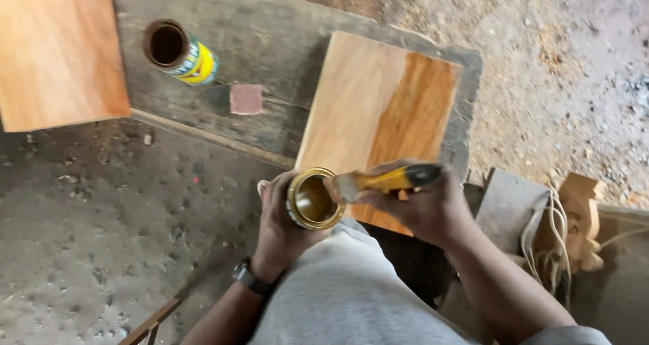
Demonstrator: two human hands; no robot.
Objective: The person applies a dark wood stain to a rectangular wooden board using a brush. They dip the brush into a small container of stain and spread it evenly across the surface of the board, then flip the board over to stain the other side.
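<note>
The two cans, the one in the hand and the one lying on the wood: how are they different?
The held can stands upright in the left hand, with the brush from the right hand at its rim. The yellow can lies tipped on the dark plank, untouched. The held one looks golden inside; the other looks dark. Both are round and open.

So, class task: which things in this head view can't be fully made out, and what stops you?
- Brush bristles: motion-blurred at the tin's mouth.
- Open tin: lower body hidden by the left hand.
- Brush handle: partly covered by the right hand.
- Far wooden panel: cut off by the frame edge.
</note>
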